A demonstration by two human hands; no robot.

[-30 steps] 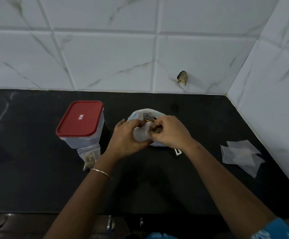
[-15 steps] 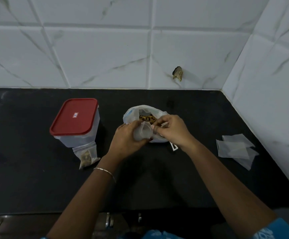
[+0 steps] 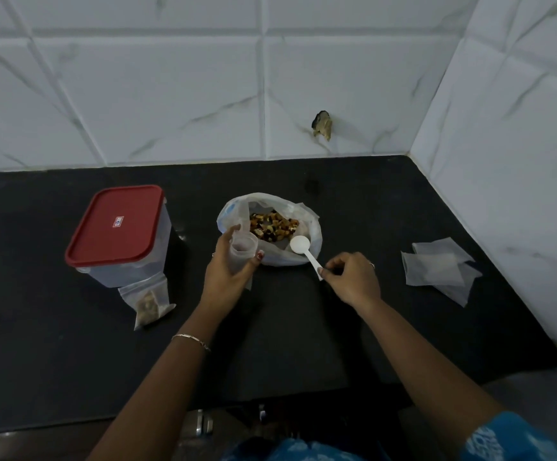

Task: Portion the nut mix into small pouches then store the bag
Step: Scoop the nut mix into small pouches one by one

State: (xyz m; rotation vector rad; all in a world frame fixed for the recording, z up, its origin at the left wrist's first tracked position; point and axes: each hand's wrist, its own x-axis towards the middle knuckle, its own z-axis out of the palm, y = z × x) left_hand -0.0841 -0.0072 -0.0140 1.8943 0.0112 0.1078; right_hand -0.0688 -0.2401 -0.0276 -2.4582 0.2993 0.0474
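An open white plastic bag of nut mix sits mid-counter. My left hand holds a small clear pouch upright with its mouth open, just left of the bag. My right hand pinches the handle of a white plastic spoon; its empty bowl rests over the bag's front rim. A filled pouch leans against a clear container with a red lid at the left. Several empty pouches lie at the right.
The black counter ends at white tiled walls behind and on the right. A dark chip marks the back wall. The counter's front edge runs along the bottom, with a metal handle below it.
My hands have parted from the pouch mouth. The right hand has moved right and now holds the spoon; the left keeps the pouch open beside the bag.
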